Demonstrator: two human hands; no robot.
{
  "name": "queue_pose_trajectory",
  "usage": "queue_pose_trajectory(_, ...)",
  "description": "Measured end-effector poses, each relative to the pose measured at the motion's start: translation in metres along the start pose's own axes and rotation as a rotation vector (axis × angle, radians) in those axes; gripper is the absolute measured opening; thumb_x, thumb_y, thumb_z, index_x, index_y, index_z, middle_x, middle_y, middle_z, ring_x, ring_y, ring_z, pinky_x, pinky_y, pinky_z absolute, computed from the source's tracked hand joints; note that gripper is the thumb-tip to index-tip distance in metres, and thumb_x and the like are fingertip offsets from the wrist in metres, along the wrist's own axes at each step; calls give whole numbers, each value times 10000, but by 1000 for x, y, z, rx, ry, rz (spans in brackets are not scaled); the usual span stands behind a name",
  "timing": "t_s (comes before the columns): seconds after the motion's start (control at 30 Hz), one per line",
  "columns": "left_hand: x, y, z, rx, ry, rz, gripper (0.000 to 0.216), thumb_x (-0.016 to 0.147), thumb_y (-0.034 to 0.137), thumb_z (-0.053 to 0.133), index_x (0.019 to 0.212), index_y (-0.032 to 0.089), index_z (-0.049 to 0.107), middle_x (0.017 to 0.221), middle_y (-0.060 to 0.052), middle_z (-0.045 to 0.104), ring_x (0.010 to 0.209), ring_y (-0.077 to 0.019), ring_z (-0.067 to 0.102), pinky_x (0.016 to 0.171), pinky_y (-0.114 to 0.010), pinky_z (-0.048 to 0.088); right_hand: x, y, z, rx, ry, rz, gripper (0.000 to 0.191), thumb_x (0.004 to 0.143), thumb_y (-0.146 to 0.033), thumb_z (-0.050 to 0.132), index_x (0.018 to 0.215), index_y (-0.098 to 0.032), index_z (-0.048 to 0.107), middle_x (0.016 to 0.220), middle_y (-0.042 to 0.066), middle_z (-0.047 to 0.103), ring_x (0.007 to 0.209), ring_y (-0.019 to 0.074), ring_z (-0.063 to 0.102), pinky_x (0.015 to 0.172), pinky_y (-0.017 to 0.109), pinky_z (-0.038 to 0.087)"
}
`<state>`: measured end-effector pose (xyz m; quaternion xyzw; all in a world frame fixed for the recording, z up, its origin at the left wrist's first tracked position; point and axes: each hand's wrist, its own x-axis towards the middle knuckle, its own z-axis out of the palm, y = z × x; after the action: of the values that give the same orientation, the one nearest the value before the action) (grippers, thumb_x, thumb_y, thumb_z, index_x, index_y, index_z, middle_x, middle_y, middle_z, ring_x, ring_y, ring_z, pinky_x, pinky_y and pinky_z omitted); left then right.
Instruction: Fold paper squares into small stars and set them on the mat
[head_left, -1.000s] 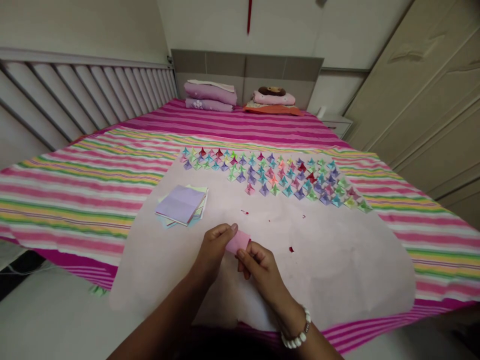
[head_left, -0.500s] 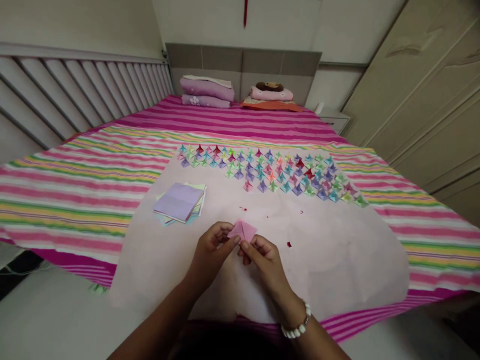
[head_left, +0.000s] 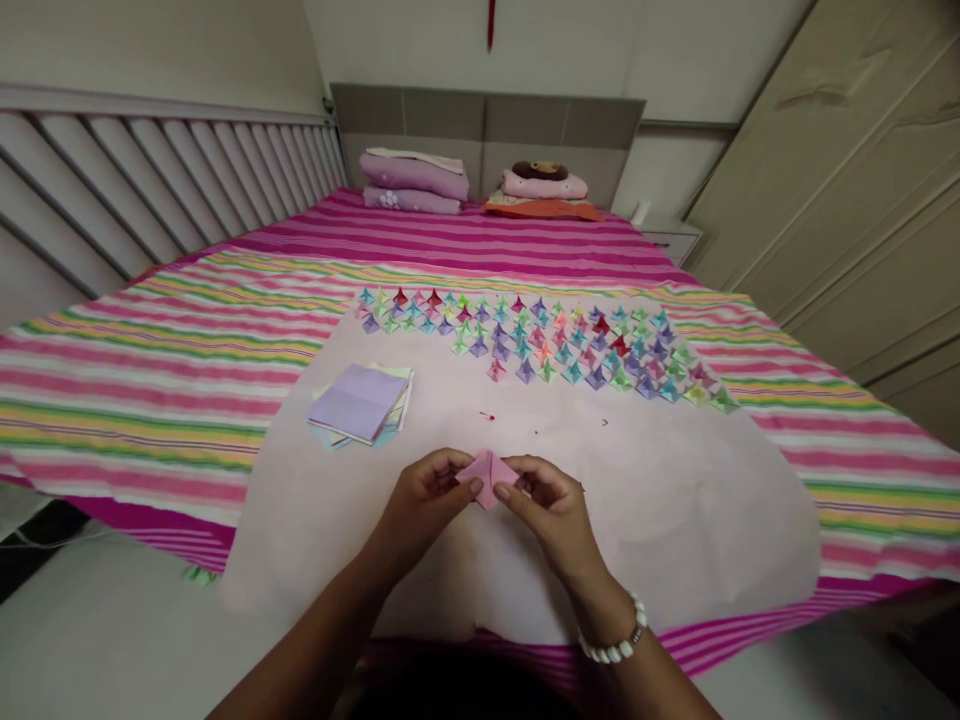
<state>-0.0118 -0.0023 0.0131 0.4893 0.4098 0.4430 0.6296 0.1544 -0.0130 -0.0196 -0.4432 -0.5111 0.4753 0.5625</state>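
A folded pink origami paper, diamond-shaped with a crease down its middle, is held up between both hands over the pale sheet. My left hand pinches its left side, thumb in front and fingers behind. On the right side, my right hand grips it the same way; a white bead bracelet circles that wrist. To the left lies a stack of square papers, lavender on top. Several rows of small folded paper pieces in many colours stand beyond the hands.
Small red scraps lie on the sheet beyond the hands. The sheet covers part of a bed with a striped bedspread. Folded bedding is piled by the headboard. A slatted rail runs along the left.
My right hand has shifted right and now holds the pink paper's right side rather than its lower edge. The paper sits slightly lower, and the hand now mostly hides a red scrap.
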Motion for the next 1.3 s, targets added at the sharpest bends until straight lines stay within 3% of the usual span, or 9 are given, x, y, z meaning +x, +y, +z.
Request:
queue_pose_trajectory(0.13,0,-1,1,2,-5,0,162,710,263,731,814,152,677,730,-12,691,695,-132,624,677,-253,486,0,-1,1,62,-3,81,178,689,-320,768,826,-219,714,612,-27,574,546,115,466,529,254,405)
queue_pose_trajectory(0.37,0,-9,0,-1,20,19,111,732,257,704,814,182,711,704,0,659,665,-118,576,631,-233,457,0,2,2,220,-63,131,72,744,-251,699,809,-221,713,656,-11,622,585,127,533,567,256,433)
queue_pose_trajectory(0.53,-2,-14,-3,-24,-43,1,105,776,231,644,818,199,735,756,-24,674,736,-146,581,706,-273,455,1,-2,5,317,-49,134,69,702,-192,658,745,-215,706,650,-3,623,583,142,543,570,274,450)
queue_pose_trajectory(0.73,-2,-10,0,-68,-93,-13,172,785,317,646,790,166,731,778,-55,683,776,-181,603,740,-310,459,-1,4,2,287,-95,97,104,739,-183,598,787,-209,686,652,-4,614,603,150,546,619,293,449)
queue_pose_trajectory(0.83,-2,-6,4,29,-29,9,127,737,286,708,739,159,706,741,-35,672,757,-167,609,737,-290,460,-2,3,2,281,-119,61,129,791,-240,589,874,-202,680,683,9,627,657,164,564,661,310,455)
queue_pose_trajectory(1.0,-5,-6,6,152,5,82,121,737,268,711,746,155,672,727,-31,669,723,-152,600,695,-269,461,-1,-3,7,225,-24,76,309,709,-286,752,992,-222,647,797,6,647,679,149,583,627,276,455)
queue_pose_trajectory(1.3,-3,-9,3,60,63,71,181,770,253,673,933,194,620,798,0,671,762,-129,621,708,-241,483,2,-3,5,187,54,100,411,672,-241,792,1045,-211,623,640,-49,599,557,107,546,534,238,402)
